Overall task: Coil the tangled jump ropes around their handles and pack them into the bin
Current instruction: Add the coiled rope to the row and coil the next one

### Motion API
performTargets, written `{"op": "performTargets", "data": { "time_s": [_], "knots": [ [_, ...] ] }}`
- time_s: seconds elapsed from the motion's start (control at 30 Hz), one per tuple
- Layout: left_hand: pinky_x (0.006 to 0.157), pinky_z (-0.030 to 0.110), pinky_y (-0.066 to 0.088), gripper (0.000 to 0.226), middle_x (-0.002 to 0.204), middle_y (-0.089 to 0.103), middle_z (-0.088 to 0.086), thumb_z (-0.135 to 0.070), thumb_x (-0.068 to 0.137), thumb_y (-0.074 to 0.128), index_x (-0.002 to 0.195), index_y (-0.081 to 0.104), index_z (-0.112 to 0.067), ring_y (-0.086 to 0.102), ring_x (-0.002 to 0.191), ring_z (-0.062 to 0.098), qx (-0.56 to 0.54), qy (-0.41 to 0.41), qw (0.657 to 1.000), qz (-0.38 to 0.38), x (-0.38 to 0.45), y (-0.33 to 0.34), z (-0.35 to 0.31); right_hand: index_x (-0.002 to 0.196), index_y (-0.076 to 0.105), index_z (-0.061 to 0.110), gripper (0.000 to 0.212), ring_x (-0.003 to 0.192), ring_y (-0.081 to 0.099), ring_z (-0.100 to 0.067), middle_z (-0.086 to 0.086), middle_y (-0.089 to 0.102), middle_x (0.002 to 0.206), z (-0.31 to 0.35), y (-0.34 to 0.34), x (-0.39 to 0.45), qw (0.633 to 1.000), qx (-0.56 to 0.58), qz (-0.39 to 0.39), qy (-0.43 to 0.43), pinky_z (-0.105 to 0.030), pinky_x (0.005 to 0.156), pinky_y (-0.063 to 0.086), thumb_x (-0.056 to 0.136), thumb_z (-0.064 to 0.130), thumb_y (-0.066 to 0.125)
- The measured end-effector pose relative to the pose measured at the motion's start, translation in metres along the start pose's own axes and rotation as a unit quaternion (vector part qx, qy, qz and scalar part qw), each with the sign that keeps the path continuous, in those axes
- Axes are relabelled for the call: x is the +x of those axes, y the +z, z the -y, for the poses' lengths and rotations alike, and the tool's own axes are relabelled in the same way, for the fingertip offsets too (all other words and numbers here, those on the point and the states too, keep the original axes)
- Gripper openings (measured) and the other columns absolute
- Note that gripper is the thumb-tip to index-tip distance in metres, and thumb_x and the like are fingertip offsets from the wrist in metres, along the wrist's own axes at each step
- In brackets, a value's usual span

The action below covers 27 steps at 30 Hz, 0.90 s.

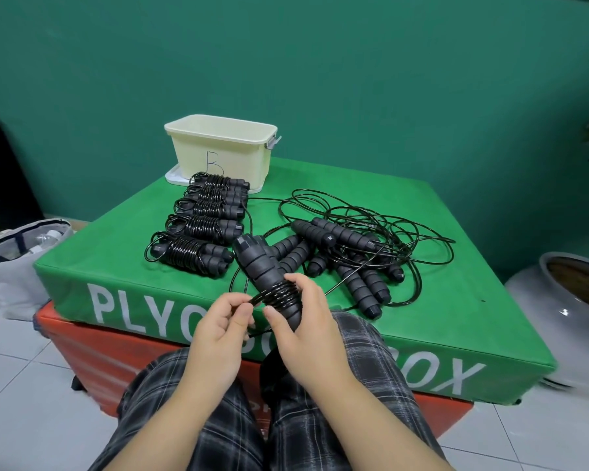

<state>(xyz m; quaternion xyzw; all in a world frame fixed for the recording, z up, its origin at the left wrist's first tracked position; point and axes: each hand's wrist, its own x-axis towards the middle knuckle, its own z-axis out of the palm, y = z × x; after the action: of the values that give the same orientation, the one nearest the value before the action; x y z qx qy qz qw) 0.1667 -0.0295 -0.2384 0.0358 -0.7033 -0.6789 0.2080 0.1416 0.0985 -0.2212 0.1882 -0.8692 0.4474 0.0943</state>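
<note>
Right hand [306, 329] wrapped around a pair of black foam handles [264, 270], fingers curled over the top and thumb pressing from the near side, holding them tilted up and away over the near edge of the green plyo box [432, 321]. Several glossy turns of black cord [281, 294] already wound around the handles, just above the gripping fingers. Left hand [223, 329] just beside it, thumb and fingertips pinching the loose end of that same cord and pulling it taut toward the left — both hands clamped, one on the handles, one on the cord.

Behind the hands, on the green top: five finished bundles [203, 229] lined up in a row running back toward the bin, each with cord wrapped tight around paired handles. To the right, a tangled heap of uncoiled ropes [351, 246] — loose loops sprawling across the surface, handles lying crossed over one another in the middle. Cream plastic bin [221, 147] standing upright at the far left corner of the box, marked with a handwritten "B" on its front, resting on what looks like its lid; inside not visible from here.

Green box stacked on an orange box [92, 351]. Plaid trousers [198, 419] in the foreground, a grey bag [11, 266] on the tiled floor at left, a white ceramic pot [565, 307] at right, teal wall [320, 62] behind.
</note>
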Motion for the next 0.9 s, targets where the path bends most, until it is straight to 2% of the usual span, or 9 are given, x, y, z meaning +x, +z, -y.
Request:
{"op": "performTargets", "data": {
  "time_s": [0.1, 0.2, 0.33, 0.47, 0.53, 0.6, 0.67, 0.77, 0.9],
  "knots": [
    [0.054, 0.012, 0.040, 0.011, 0.062, 0.052, -0.006, -0.009, 0.094, 0.049, 0.085, 0.052, -0.014, 0.048, 0.055, -0.001, -0.022, -0.016, 1.000, -0.013, 0.006, 0.000, 0.002, 0.124, 0.040, 0.049, 0.044, 0.107, 0.048, 0.004, 0.021, 0.051, 0.121, -0.001, 0.001, 0.000, 0.998, 0.055, 0.008, -0.003, -0.021, 0.091, 0.040, 0.085, 0.045, 0.059],
    [0.048, 0.013, 0.036, 0.010, 0.062, 0.050, -0.005, -0.023, 0.093, 0.055, 0.090, 0.050, -0.016, 0.043, 0.052, 0.003, -0.041, -0.047, 0.998, -0.001, 0.009, 0.000, 0.006, 0.113, 0.040, 0.065, 0.040, 0.098, 0.060, -0.007, 0.025, 0.061, 0.105, -0.004, 0.002, -0.001, 0.993, 0.112, 0.026, 0.011, -0.035, 0.088, 0.051, 0.077, 0.056, 0.054],
    [0.052, 0.012, 0.038, 0.047, 0.066, 0.049, -0.003, -0.060, 0.085, 0.046, 0.103, 0.054, -0.017, 0.043, 0.049, 0.000, -0.040, -0.087, 0.995, 0.039, 0.005, 0.000, 0.006, 0.107, 0.049, 0.064, 0.034, 0.078, 0.061, -0.002, 0.024, 0.065, 0.085, -0.006, -0.001, 0.000, 0.988, 0.151, 0.019, 0.003, -0.030, 0.078, 0.053, 0.075, 0.057, 0.055],
    [0.061, 0.017, 0.038, 0.082, 0.053, 0.050, -0.006, -0.097, 0.052, 0.032, 0.074, 0.057, -0.021, 0.046, 0.050, 0.000, 0.056, -0.090, 0.993, 0.059, 0.003, -0.007, 0.003, 0.107, 0.051, 0.053, 0.028, 0.069, 0.057, 0.001, 0.025, 0.062, 0.073, -0.003, -0.004, -0.001, 0.988, 0.148, 0.032, 0.004, -0.022, 0.070, 0.047, 0.079, 0.053, 0.053],
    [0.053, 0.010, 0.035, 0.078, 0.049, 0.049, -0.005, -0.093, 0.058, 0.036, 0.062, 0.052, -0.017, 0.045, 0.047, -0.001, 0.077, -0.072, 0.994, 0.034, 0.004, -0.009, 0.003, 0.116, 0.046, 0.052, 0.034, 0.091, 0.059, 0.005, 0.028, 0.063, 0.092, -0.003, -0.003, 0.000, 0.991, 0.131, 0.018, -0.021, -0.017, 0.082, 0.045, 0.083, 0.053, 0.050],
    [0.051, 0.012, 0.034, 0.067, 0.047, 0.048, -0.004, -0.074, 0.076, 0.043, 0.056, 0.050, -0.011, 0.044, 0.046, 0.001, 0.084, -0.062, 0.994, 0.016, 0.002, -0.008, 0.002, 0.120, 0.052, 0.045, 0.031, 0.115, 0.049, 0.006, 0.024, 0.054, 0.119, -0.006, -0.001, 0.002, 0.991, 0.103, -0.039, -0.079, -0.009, 0.095, 0.036, 0.089, 0.042, 0.047],
    [0.051, 0.012, 0.033, 0.052, 0.045, 0.048, -0.003, -0.054, 0.077, 0.045, 0.050, 0.049, -0.010, 0.045, 0.046, 0.002, 0.090, -0.053, 0.994, 0.010, 0.001, -0.006, 0.003, 0.113, 0.065, 0.033, 0.028, 0.116, 0.047, 0.007, 0.017, 0.053, 0.121, -0.011, 0.002, 0.005, 0.988, 0.068, -0.084, -0.115, -0.006, 0.095, 0.033, 0.093, 0.034, 0.046],
    [0.053, 0.009, 0.035, 0.048, 0.048, 0.051, -0.003, -0.038, 0.085, 0.054, 0.045, 0.050, -0.013, 0.050, 0.051, 0.002, 0.106, -0.031, 0.994, 0.001, 0.002, -0.008, 0.006, 0.112, 0.069, 0.026, 0.032, 0.113, 0.050, 0.008, 0.017, 0.057, 0.118, -0.014, 0.004, 0.006, 0.989, 0.023, -0.093, -0.112, -0.005, 0.095, 0.034, 0.093, 0.033, 0.044],
    [0.058, 0.010, 0.036, 0.048, 0.058, 0.053, 0.009, -0.025, 0.089, 0.059, 0.045, 0.052, -0.009, 0.052, 0.058, 0.006, 0.110, 0.000, 0.994, -0.009, 0.002, -0.011, 0.011, 0.136, 0.053, 0.031, 0.053, 0.129, 0.037, 0.004, 0.019, 0.045, 0.139, -0.004, 0.000, 0.002, 0.997, -0.042, -0.012, -0.071, -0.005, 0.105, 0.021, 0.088, 0.048, 0.036]
  ]
}}
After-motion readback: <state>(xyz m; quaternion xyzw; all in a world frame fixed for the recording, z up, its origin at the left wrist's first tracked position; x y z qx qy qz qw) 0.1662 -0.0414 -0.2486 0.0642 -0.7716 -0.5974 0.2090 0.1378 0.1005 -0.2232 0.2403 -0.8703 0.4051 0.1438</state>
